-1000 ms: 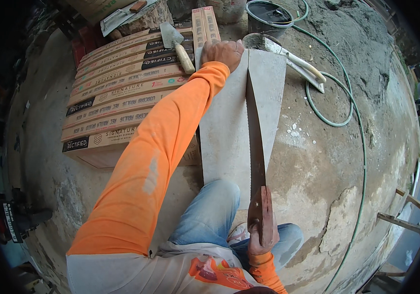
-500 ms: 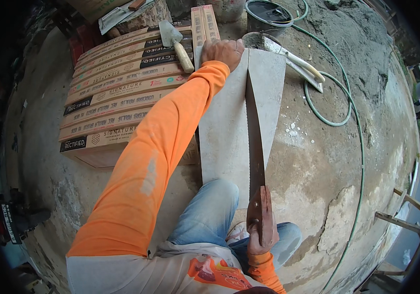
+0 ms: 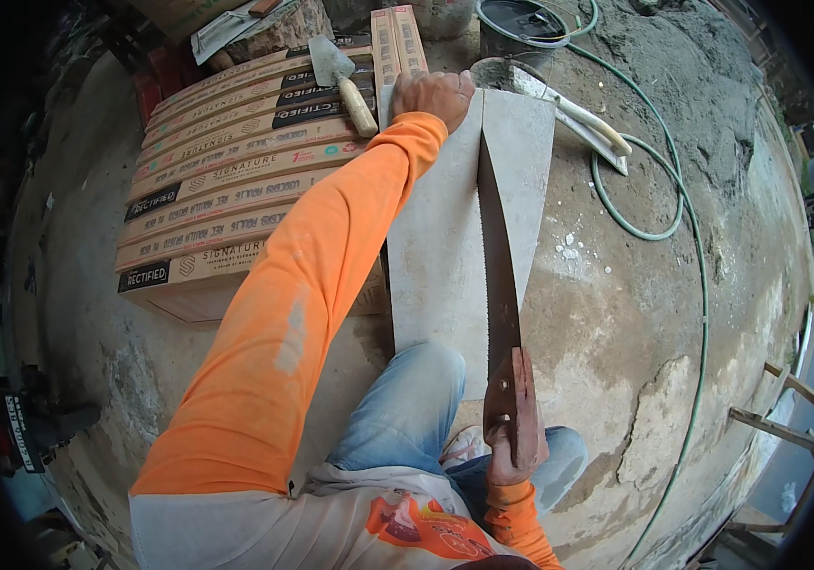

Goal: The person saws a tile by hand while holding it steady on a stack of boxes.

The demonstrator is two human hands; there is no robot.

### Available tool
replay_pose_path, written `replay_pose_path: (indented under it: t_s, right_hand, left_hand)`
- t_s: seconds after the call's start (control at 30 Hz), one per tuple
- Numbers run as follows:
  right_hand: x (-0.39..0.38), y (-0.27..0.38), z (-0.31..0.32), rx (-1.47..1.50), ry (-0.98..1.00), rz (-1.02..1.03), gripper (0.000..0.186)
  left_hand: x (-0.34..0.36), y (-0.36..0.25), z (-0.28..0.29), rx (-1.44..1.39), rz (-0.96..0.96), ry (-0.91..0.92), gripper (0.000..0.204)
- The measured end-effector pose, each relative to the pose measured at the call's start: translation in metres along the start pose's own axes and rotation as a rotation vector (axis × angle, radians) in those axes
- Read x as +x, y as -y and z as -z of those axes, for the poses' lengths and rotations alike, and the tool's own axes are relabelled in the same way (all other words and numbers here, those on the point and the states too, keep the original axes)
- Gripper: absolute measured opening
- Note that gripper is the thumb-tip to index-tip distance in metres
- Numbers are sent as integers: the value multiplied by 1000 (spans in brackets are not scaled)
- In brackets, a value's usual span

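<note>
A long light-grey board (image 3: 434,228) slants away from my knee, its far end beside the stacked boxes. My left hand (image 3: 434,98) is closed over the board's far edge, knuckles up; its fingertips are hidden. My right hand (image 3: 513,454) is wrapped round the reddish-brown wooden handle of a hand saw (image 3: 499,256). The toothed blade lies in a lengthwise slit, between the wide left part of the board and a narrower right strip (image 3: 519,180). My bent left knee is against the near part of the board.
Long cardboard boxes (image 3: 217,204) lie stacked at the left, with a trowel (image 3: 345,85) on top. A black bucket (image 3: 521,30) stands at the far side. A green hose (image 3: 703,323) runs down the right over rough concrete, past wet grey mortar (image 3: 682,85).
The saw has slid a short way forward along the slit, and my right hand has moved up with it. My left hand stays on the board's far edge.
</note>
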State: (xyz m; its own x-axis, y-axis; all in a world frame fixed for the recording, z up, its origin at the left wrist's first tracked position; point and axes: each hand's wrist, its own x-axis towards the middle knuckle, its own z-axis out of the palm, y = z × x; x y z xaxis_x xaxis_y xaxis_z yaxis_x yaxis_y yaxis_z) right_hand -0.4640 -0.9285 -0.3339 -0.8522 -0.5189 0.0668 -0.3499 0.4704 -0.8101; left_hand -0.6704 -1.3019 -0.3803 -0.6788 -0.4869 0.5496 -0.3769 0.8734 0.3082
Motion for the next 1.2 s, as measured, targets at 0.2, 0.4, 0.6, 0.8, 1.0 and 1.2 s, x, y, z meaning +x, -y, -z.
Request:
replay_pose_path:
  t_s: [0.2, 0.4, 0.6, 0.8, 1.0, 1.2]
  right_hand:
    - [111, -44, -55, 214, -187, 111, 46]
    - [3, 5, 4, -48, 67, -44, 75]
    - [63, -46, -45, 250, -134, 48, 60]
    - [46, -35, -40, 155, -36, 72, 68]
    - [13, 12, -10, 70, -94, 90, 72]
    - [86, -51, -54, 162, -216, 171, 52]
  left_hand:
    - [0, -8, -7, -12, -6, 55, 48]
    - [-2, 6, -5, 42, 13, 25, 50]
    - [4, 6, -9, 83, 22, 34, 47]
    - [-2, 10, -4, 92, 0, 53, 50]
    - [-2, 4, -5, 23, 13, 35, 45]
    - [2, -9, 2, 64, 5, 62, 46]
